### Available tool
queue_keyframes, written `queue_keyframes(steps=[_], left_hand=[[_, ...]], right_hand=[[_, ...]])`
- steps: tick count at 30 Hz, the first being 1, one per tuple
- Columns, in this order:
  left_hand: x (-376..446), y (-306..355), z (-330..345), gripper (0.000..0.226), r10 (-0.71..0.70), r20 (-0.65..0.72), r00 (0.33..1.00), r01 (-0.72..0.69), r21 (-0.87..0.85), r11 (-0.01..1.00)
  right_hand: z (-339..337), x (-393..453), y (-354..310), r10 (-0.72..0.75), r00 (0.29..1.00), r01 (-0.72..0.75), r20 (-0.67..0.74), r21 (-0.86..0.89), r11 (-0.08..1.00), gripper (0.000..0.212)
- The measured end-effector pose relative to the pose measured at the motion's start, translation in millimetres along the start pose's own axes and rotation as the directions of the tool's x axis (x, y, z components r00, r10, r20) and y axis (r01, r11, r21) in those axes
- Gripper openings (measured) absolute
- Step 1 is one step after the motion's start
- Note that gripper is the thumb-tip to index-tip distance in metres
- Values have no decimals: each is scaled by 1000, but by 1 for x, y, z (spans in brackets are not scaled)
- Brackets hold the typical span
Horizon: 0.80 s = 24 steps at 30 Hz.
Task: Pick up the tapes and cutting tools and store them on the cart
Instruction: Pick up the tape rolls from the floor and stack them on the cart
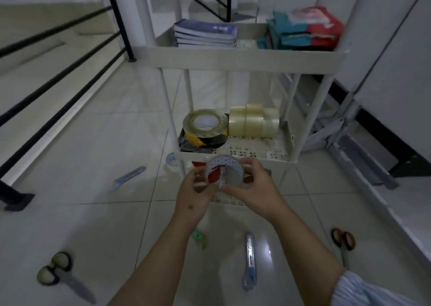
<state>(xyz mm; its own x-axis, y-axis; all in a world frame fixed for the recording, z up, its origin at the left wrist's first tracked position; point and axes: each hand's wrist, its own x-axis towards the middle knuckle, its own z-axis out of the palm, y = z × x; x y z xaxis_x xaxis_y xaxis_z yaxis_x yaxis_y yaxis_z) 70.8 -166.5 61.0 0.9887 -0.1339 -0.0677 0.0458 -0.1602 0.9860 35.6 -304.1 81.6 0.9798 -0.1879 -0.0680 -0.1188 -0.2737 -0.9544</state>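
**Tape roll held in both hands before the cart**

Tape roll, clear with a red-and-white core, sits between both hands just in front of the cart's middle shelf. Left hand grips its left side, fingers curled round the rim. Right hand holds the right side, thumb and fingers pinching the roll's edge. A striped sleeve shows at the right forearm.

Nearest on the floor lie green-handled scissors at lower left, a blue cutter under the right forearm, and a small green item beside the left wrist, too blurred to name. Brown-handled scissors lie at the right, well apart from the cutter. Farther left, a second cutter lies at an angle. A pale roll rests on the floor just beside the cart leg.

Cart stands beyond the hands. Its middle shelf, perforated, carries a yellow-black tape with a clear-rimmed roll stacked on top, at the left. Next to them, clear tape rolls stand on edge in a cluster. The top tray holds stacked books at the left and red-and-teal packets at the right.

Black railing runs along the left, stairs behind it.
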Motion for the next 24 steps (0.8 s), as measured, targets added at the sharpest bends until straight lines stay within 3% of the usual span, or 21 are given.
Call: queue_keyframes(steps=[3,7,12,16,21,24], left_hand=[[24,23,9,26,121,60,991,-124,47,991],[59,40,17,20,251,135,959,-264,94,960],[94,37,27,36,340,229,912,-396,279,875],[113,28,31,36,342,277,898,-429,373,823],[123,22,35,28,342,225,912,-408,417,813],[131,14,34,29,352,274,895,-443,459,770]], right_hand=[[-11,13,-12,-26,999,26,-39,6,1000,66],[-21,43,-18,-78,983,64,-166,-85,994,59],[-23,77,-3,-118,963,69,-241,-203,977,61],[-23,90,13,-80,961,24,-266,-205,979,59],[-20,104,22,-86,955,13,-284,-251,968,55],[-18,108,28,-51,972,-16,-228,-283,959,58]])
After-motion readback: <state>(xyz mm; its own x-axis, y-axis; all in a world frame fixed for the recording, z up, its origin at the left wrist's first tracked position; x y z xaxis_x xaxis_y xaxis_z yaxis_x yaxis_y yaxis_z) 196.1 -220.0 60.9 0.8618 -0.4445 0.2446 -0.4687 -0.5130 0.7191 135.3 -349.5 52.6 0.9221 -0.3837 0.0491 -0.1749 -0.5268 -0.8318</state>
